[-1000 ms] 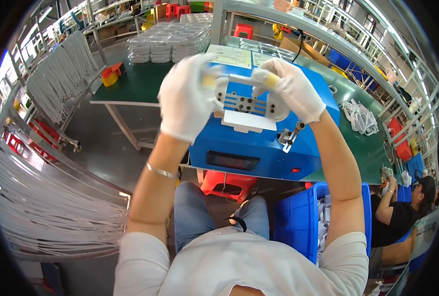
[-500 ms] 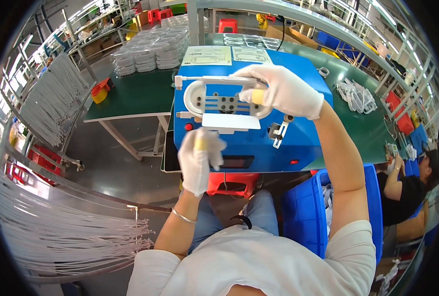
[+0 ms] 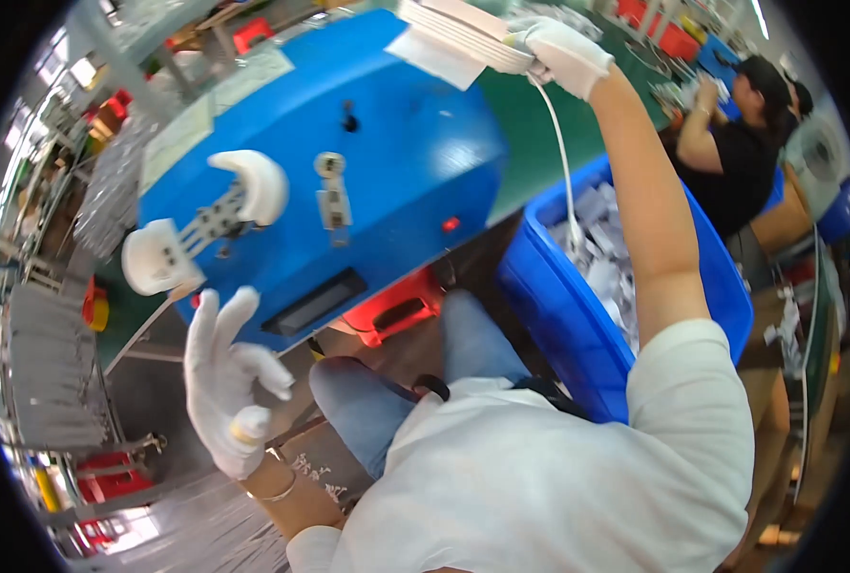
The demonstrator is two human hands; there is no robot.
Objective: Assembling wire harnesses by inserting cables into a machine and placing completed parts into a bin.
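My gloved right hand [image 3: 565, 55] is closed on one end of a coiled white cable [image 3: 468, 36], held up past the far right of a blue machine [image 3: 415, 134]. White flat flaps hang on the coil, and one loose cable end dangles from my hand over a blue bin. At the machine's near left corner, my gloved left hand [image 3: 224, 372] holds nothing, its fingers spread. Two white curved winding blocks [image 3: 264, 186] stand bare on the machine, joined by metal rods. A small metal bracket [image 3: 333, 201] sits to their right.
The blue bin [image 3: 530, 277] beside my right leg holds many white pieces. A red stool [image 3: 401, 310] is under the machine. Another person [image 3: 745, 143] works at the right. Hanging white cables [image 3: 57, 372] fill a rack at the left.
The cable coil has come off the winding blocks and moved right in my right hand. My left hand has shifted left and spread its fingers. The whole view has turned to the right.
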